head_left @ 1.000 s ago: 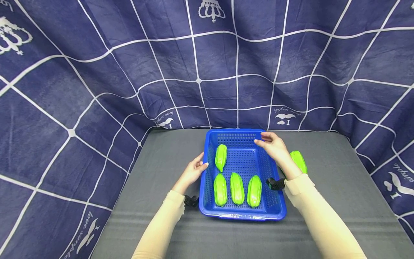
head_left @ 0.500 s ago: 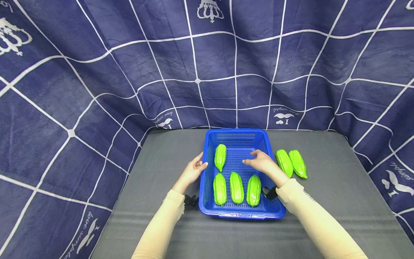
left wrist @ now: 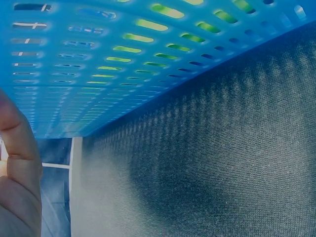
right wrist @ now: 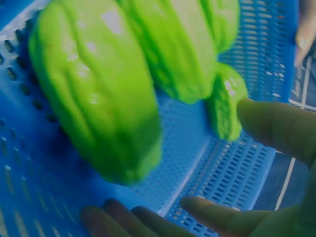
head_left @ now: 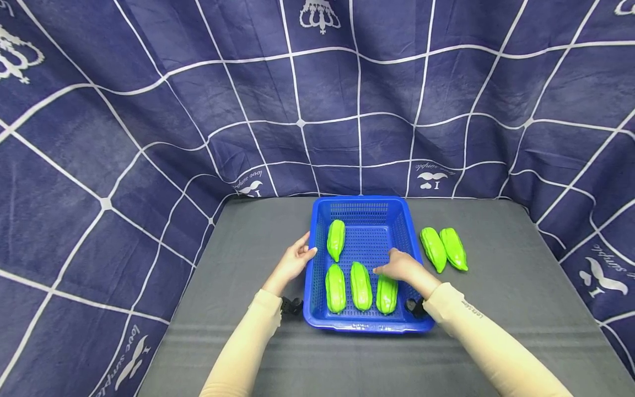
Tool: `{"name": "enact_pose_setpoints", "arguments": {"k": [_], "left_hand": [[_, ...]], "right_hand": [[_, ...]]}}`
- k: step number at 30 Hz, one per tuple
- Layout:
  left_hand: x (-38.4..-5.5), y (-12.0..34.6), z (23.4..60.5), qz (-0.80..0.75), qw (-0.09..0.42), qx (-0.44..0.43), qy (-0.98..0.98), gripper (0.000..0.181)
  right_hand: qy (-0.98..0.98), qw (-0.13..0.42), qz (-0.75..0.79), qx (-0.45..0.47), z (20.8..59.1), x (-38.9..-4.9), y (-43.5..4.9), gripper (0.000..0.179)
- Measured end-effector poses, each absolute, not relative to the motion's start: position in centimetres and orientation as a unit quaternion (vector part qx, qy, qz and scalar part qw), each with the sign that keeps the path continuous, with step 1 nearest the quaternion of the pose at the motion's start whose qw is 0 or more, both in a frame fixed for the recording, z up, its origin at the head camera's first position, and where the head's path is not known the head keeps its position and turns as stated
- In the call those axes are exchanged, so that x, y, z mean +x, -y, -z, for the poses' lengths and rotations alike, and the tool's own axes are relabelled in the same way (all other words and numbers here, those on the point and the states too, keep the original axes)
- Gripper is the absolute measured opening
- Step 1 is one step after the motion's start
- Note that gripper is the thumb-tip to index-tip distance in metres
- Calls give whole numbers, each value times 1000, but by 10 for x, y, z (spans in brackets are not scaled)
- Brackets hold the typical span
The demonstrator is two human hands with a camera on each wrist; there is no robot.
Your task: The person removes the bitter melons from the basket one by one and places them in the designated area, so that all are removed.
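Note:
My left hand (head_left: 294, 259) holds the left rim of a blue plastic basket (head_left: 367, 327), thumb over the edge and fingers along the outer wall; a finger (left wrist: 19, 153) shows beside that wall in the left wrist view. Inside lie several glossy, ribbed green gourds: one at the back left (head_left: 335, 240), and near the front a left one (head_left: 335, 288), a middle one (head_left: 361, 286) and a right one (head_left: 386, 295). Over the far end of the right one hovers my right hand (head_left: 403, 267). Its thumb and fingers are spread around that gourd (right wrist: 98, 94) in the right wrist view.
Outside the basket to the right, two more green gourds (head_left: 434, 249) lie side by side on the dark grey tabletop (head_left: 501, 286). A navy cloth with white lines (head_left: 387, 143) hangs behind and along the sides.
My right hand has come from the basket's back right corner, inward and then toward the front right gourd, uncovering the two gourds outside. The left hand has stayed at the rim.

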State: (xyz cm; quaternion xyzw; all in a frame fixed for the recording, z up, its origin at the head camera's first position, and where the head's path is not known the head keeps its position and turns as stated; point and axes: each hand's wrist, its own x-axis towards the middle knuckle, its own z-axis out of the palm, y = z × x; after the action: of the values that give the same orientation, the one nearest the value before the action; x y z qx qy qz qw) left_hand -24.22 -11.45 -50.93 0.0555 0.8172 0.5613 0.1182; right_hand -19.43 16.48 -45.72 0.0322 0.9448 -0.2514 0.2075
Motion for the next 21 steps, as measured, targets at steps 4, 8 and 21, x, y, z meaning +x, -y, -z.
{"name": "enact_pose_setpoints", "arguments": {"k": [4, 8, 21], "left_hand": [[-242, 115, 509, -561, 117, 59, -817, 61], [-242, 115, 509, -562, 117, 61, -817, 61], [-243, 114, 511, -555, 117, 53, -822, 60]], "right_hand": [[-946, 231, 226, 32, 465, -191, -162, 91], [-944, 247, 217, 37, 469, -190, -159, 95], [-938, 270, 208, 61, 481, -191, -153, 89]]}}
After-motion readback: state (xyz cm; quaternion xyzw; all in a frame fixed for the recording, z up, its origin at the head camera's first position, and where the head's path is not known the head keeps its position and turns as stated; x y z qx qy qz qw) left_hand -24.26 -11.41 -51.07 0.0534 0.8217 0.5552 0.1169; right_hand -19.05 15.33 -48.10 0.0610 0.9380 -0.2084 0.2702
